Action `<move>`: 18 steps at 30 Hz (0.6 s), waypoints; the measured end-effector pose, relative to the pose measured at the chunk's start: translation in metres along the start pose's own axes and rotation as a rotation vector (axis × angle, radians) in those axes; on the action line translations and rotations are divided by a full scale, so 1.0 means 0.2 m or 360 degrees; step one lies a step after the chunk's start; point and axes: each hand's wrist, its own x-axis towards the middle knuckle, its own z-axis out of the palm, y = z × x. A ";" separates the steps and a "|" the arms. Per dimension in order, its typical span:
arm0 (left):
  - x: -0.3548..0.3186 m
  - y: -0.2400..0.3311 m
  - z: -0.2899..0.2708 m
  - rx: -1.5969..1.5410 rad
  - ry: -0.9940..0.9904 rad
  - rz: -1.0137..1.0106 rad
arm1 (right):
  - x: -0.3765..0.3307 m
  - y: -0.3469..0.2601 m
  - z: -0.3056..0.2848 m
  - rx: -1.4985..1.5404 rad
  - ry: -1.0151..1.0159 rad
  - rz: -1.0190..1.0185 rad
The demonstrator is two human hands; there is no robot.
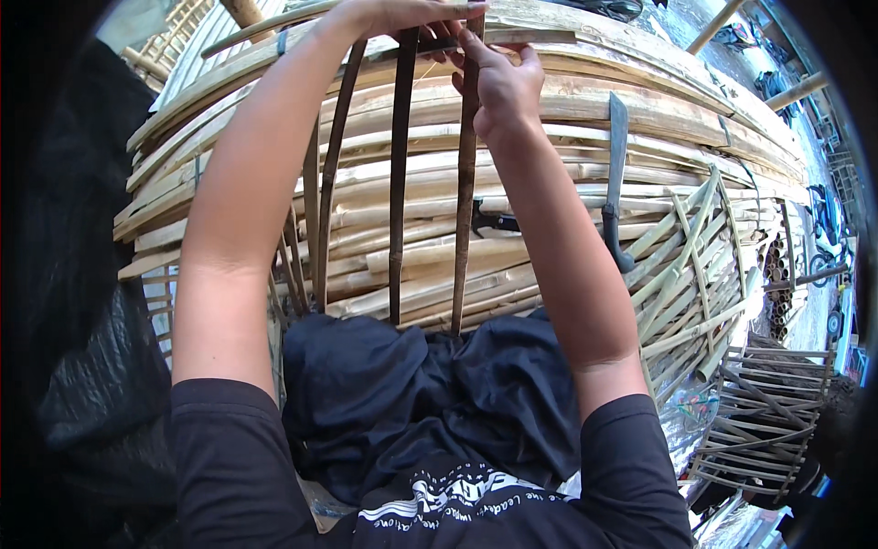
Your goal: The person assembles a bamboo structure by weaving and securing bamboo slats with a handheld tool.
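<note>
Several dark bamboo strips stand upright between my arms, their lower ends by my lap; one is a middle strip (400, 174). At the top edge, my left hand (402, 13) reaches across with its fingers closed at the upper end of the right upright strip (465, 174). My right hand (508, 80) is closed around that same strip just below, its fingers partly hidden. Behind the hands, a short flat crosspiece (540, 37) runs sideways across the uprights. How it joins them cannot be made out.
A large stack of pale split bamboo (412, 197) lies before me. On it rest a machete (617, 142) and a black-handled tool (497, 220), partly behind my right forearm. Right are crossed green strips (695, 265) and a slatted bamboo frame (764, 421). Black plastic sheeting (91, 366) hangs left.
</note>
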 end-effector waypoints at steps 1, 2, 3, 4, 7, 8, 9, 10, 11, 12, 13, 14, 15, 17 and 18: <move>0.08 -0.07 -0.01 -0.0229 -0.0045 -0.0087 | 0.04 0.02 -0.01 -0.0002 0.0003 0.0019; 0.19 -0.19 -0.02 -0.0349 -0.0146 -0.0224 | 0.10 0.09 -0.02 0.0021 -0.0006 0.0012; 0.25 -0.22 0.04 -0.0166 0.0022 -0.0116 | 0.16 0.12 -0.05 0.0009 0.0055 0.0072; 0.31 -0.25 0.10 0.0015 0.0192 -0.0009 | 0.21 0.15 -0.09 -0.0002 0.0115 0.0134; 0.53 -0.42 0.22 -0.0048 0.0198 0.0050 | 0.39 0.30 -0.19 0.0096 0.0194 0.0232; 0.62 -0.53 0.26 -0.0141 0.0194 0.0118 | 0.43 0.35 -0.22 0.0132 0.0205 0.0283; 0.65 -0.53 0.32 -0.0046 0.0322 0.0060 | 0.48 0.39 -0.28 0.0147 0.0184 0.0347; 0.63 -0.50 0.38 0.0057 0.0463 -0.0008 | 0.50 0.41 -0.31 0.0157 0.0174 0.0366; 0.57 -0.46 0.45 0.0224 0.0755 0.0065 | 0.51 0.42 -0.32 0.0169 0.0157 0.0384; 0.53 -0.48 0.55 0.0247 0.1205 0.0228 | 0.51 0.43 -0.32 0.0183 0.0130 0.0404; 0.47 -0.48 0.63 0.0586 0.1691 0.0445 | 0.51 0.45 -0.31 0.0189 0.0123 0.0400; 0.39 -0.45 0.71 0.0937 0.2168 0.0681 | 0.51 0.46 -0.30 0.0194 0.0116 0.0387; 0.32 -0.41 0.85 0.0687 0.2155 0.0619 | 0.52 0.46 -0.32 0.0197 0.0126 0.0364; 0.20 -0.29 1.11 0.0225 0.2000 0.0458 | 0.55 0.45 -0.37 0.0184 0.0163 0.0342; 0.16 -0.24 1.19 0.0023 0.1870 0.0342 | 0.56 0.43 -0.39 0.0185 0.0158 0.0346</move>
